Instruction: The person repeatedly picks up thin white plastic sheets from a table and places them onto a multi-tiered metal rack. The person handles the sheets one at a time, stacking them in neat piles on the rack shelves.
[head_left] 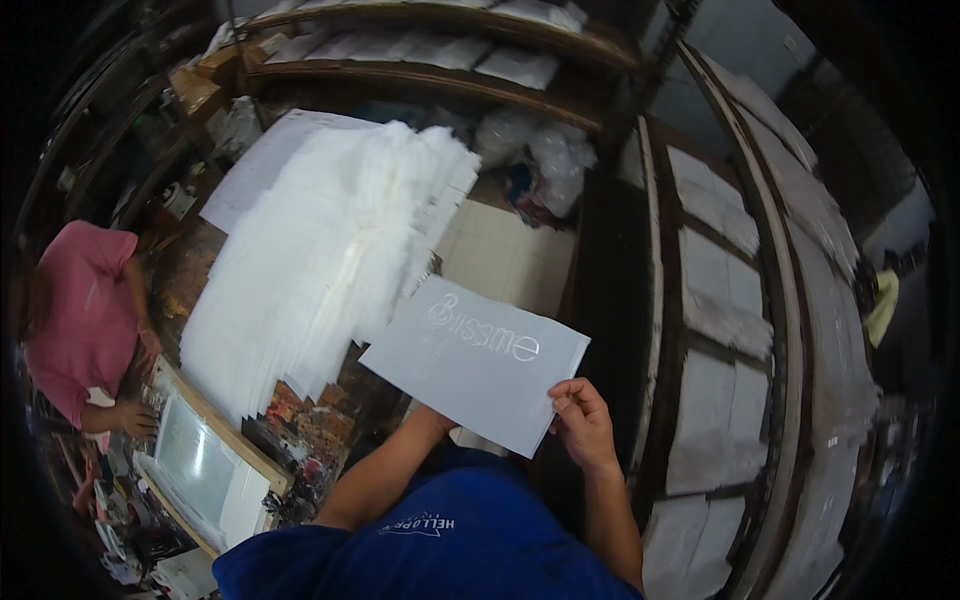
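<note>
In front of my chest is a flat, pale plastic bag or sheet (465,375) with shiny outlined lettering printed near its upper edge. My right hand (585,420) pinches its lower right edge between thumb and fingers. Beneath its lower left side reaches my left hand (432,422), with the fingers hidden by the sheet. Just beyond, to the left, a broad fanned layer of similar white sheets (320,240) covers much of the worktable.
A framed printing screen (205,455) lies at the left, where a person in a pink shirt (85,300) rests a hand on its frame. Tall racks (720,290) holding pale sheets line my right. Shelves (430,75) with more sheets and clear plastic bags (550,150) are at the back.
</note>
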